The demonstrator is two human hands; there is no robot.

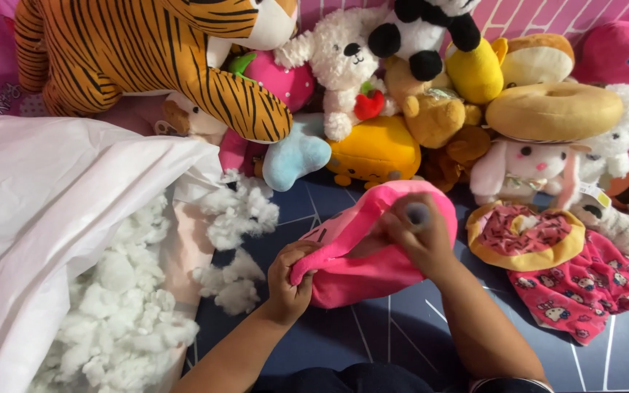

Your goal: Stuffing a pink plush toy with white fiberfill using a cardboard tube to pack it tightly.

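Observation:
A bright pink plush fabric shell lies on the dark blue floor mat in the middle of the head view. My left hand is closed on its near left edge, pinching the fabric. My right hand grips the upper right part, with fingers pushed into the opening; a small tuft of white stuffing shows at the fingertips. The shell's inside is mostly hidden by my right hand.
A large white bag spilling white fibre stuffing lies at left, with loose clumps on the mat. Several plush toys are piled along the back, including a tiger. A doughnut plush and pink patterned cloth sit at right.

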